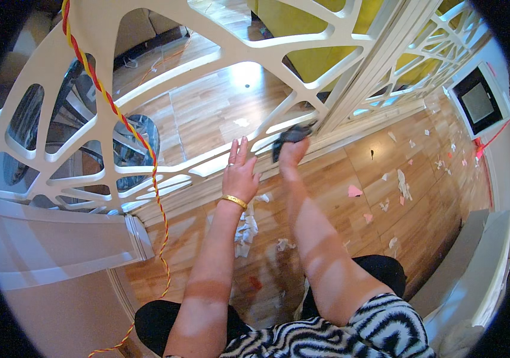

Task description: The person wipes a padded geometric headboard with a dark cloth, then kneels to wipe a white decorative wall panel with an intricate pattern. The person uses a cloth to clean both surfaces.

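In front of me stands a white lattice panel (249, 51) with large curved openings. My left hand (240, 176), with a gold bracelet (235, 201) on its wrist, reaches to the panel's lower rail. Its fingers are stretched out and hold nothing; whether the fingertips touch the rail, I cannot tell. Just to its right, my right hand (292, 156) is closed around a dark grey, crumpled-looking cloth (294, 136). That cloth lies against the bottom of the panel, close to the upright post (359, 80). My fingers partly hide it.
Torn paper scraps (404, 185) litter the wooden floor (332, 173). A twisted red and yellow cord (125, 122) hangs on the left, before the panel. Past the lattice are a plastic-wrapped chair (138, 140) and yellow furniture (291, 21). A white board (487, 268) leans at the right.
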Available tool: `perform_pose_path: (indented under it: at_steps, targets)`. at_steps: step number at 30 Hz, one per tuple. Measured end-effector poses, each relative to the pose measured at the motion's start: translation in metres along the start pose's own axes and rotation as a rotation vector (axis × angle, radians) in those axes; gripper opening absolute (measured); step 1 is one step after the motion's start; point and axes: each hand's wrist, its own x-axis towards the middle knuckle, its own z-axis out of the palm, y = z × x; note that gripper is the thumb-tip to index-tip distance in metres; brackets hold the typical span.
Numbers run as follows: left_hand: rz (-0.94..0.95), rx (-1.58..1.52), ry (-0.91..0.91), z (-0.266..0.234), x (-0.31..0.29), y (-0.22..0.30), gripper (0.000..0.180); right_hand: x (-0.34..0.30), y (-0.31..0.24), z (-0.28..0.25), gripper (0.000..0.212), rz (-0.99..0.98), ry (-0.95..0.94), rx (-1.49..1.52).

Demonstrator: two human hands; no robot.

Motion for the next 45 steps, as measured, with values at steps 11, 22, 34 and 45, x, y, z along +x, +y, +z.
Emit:
perform_pose_path:
  at_steps: [11, 22, 34, 45]
  targets:
    - [-0.015, -0.073, -0.060, -0.010, -0.002, -0.005, 0.028, -0.007, -0.021, 0.013, 0.022, 0.185, -0.003, 0.166]
    - [0.011, -0.009, 0.022, 0.001, -0.002, -0.008, 0.019, -0.009, 0.007, -0.003, 0.023, 0.274, -0.369, 0.456]
    - [-0.001, -0.122, -0.072, -0.010, -0.006, -0.018, 0.030, -0.007, 0.033, -0.023, 0.044, -0.502, -0.238, -0.416]
    - [-0.018, -0.077, -0.001, -0.003, -0.009, -0.018, 0.030, -0.003, 0.006, -0.023, 0.027, 0.044, -0.187, 0.005]
